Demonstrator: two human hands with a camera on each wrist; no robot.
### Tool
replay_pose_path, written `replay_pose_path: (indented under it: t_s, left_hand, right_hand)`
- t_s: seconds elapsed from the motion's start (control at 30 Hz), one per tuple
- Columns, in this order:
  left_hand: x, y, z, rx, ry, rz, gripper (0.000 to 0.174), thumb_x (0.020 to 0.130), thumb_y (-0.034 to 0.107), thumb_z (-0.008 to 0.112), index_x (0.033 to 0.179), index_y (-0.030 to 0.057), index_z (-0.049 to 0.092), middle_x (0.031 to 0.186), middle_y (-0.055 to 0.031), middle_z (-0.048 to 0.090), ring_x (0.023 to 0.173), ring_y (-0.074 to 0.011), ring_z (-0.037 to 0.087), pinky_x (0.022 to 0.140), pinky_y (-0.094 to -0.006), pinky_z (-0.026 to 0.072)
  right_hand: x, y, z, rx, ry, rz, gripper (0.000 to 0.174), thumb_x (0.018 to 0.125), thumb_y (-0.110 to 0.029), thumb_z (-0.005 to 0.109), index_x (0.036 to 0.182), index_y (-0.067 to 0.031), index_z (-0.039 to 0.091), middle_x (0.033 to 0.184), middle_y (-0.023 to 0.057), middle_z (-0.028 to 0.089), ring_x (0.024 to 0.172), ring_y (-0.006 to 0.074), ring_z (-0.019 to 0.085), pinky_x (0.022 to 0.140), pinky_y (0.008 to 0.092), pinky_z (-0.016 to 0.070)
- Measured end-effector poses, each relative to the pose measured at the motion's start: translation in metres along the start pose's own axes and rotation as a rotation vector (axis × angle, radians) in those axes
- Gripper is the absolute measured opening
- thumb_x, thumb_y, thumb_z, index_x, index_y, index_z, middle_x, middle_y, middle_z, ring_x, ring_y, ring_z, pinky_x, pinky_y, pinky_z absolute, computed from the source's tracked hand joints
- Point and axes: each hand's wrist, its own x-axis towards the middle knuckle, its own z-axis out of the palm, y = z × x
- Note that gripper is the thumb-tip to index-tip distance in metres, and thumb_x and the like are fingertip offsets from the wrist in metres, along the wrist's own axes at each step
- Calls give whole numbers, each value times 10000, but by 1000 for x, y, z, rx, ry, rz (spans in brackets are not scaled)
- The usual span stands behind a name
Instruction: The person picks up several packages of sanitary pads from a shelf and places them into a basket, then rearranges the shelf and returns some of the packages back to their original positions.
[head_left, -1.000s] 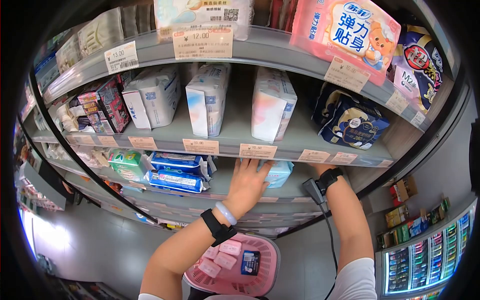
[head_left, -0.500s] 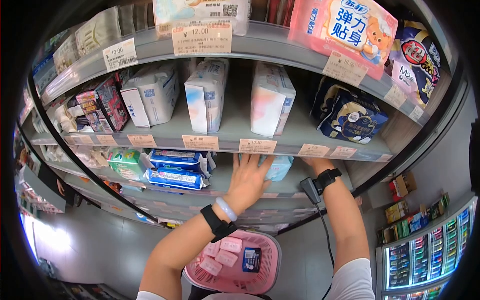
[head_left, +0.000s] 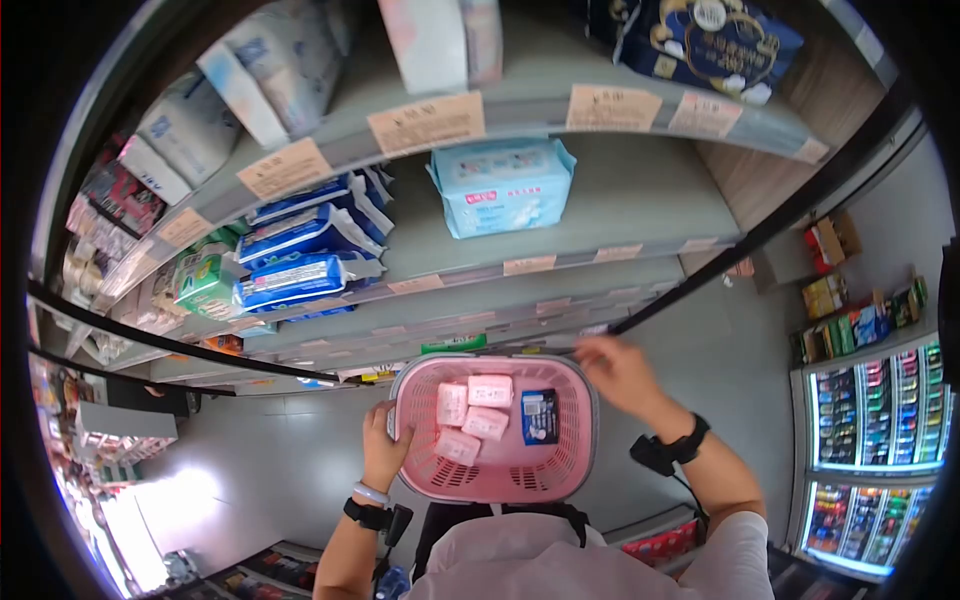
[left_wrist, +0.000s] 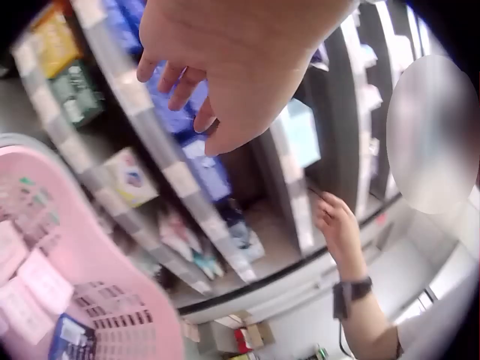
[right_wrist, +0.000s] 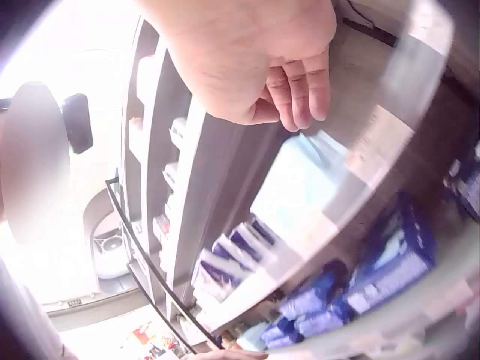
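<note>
In the head view my left hand (head_left: pixel 385 447) is at the left rim of a pink basket (head_left: pixel 410 375), overlapping the rim. Its fingers look relaxed in the left wrist view, with nothing between them. My right hand (head_left: pixel 622 378), blurred, hovers by the basket's right rim, fingers loosely bent and holding nothing. Inside the basket lie several small pink packs (head_left: pixel 486 423) and one dark blue pack (head_left: pixel 540 417). A light blue pack of sanitary pads (head_left: pixel 505 190) stands alone on the lower shelf, apart from both hands in the head view.
Blue packs (head_left: pixel 300 280) and a green pack (head_left: pixel 207 283) sit to the left on that shelf. Above are white packs (head_left: pixel 430 45) and a dark navy pack (head_left: pixel 710 45) behind price tags. A lit drinks cabinet (head_left: pixel 870 430) stands at right.
Both hands have come down from the shelf by the light blue pack to the basket's sides. The view has tilted downward, and the light blue pack now shows fully.
</note>
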Motion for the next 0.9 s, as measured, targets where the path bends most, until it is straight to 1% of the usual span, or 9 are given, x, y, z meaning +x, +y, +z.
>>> replay_pose_path:
  t_s: [0.13,0.27,0.43,0.5,0.53,0.63,0.73,0.8,0.9]
  left_hand:
    - [-36,-86,41,126,-109,-236,709,701,159,723,1300,-22,387,1164,-273,521,1104,-423,499,930,-452,425]
    - [-40,-90,48,45,-273,-355,850,708,190,732,1366,-64,257,1198,-319,492,1105,-431,506,932,-437,428]
    - [-39,-94,41,-1,-349,-323,875,733,194,717,1379,-94,201,1266,-331,446,1161,-434,477,970,-413,413]
    - [-38,-93,38,-77,-416,-408,882,741,197,715,1381,-102,187,1297,-338,416,1203,-431,446,1000,-403,391]
    - [-41,-98,38,-112,-416,-387,887,742,200,717,1380,-107,183,1304,-341,407,1212,-428,438,1008,-402,382]
    - [-43,-112,36,-174,-436,-369,891,748,205,716,1377,-122,176,1328,-348,376,1237,-426,417,1023,-400,368]
    - [-42,-112,35,-234,-443,-382,883,740,200,721,1381,-105,196,1316,-352,384,1223,-422,430,1016,-402,374]
    - [-32,-93,22,4,-406,-147,835,741,177,715,1377,-80,239,1311,-313,411,1219,-399,438,1010,-405,376]
    - [-13,-78,17,-79,-383,21,790,739,153,712,1373,-45,285,1292,-261,447,1215,-383,441,1007,-403,375]
  right_hand:
    - [-36,99,118,-73,-348,218,310,777,-78,607,1084,-37,583,909,140,656,847,271,648,731,372,518]
    - [-42,89,192,-245,-556,324,360,754,-74,594,1108,-21,556,1002,181,620,941,349,607,783,436,501]
    - [-64,156,300,-507,-471,176,419,805,-95,535,1204,11,464,1073,173,547,996,345,557,762,443,496]
    - [-72,175,331,-577,-261,324,330,831,-102,464,1139,4,520,1036,166,568,974,294,552,807,393,462]
    - [-78,186,343,-837,-149,198,340,852,-135,449,1167,-18,503,1043,133,563,961,269,548,810,398,460]
    - [-73,191,352,-744,-69,243,301,861,-106,443,1143,-3,463,1018,168,537,908,283,588,679,444,509]
    - [-61,174,326,-738,-247,305,347,797,-105,533,1126,-17,466,994,154,557,874,290,607,680,443,515]
    - [-58,166,316,-625,-287,370,443,712,-170,652,1098,-18,498,962,149,594,855,308,628,707,424,521]
    - [-48,120,256,-465,-474,602,455,683,-252,695,1044,-18,547,998,176,606,904,324,627,717,412,522]
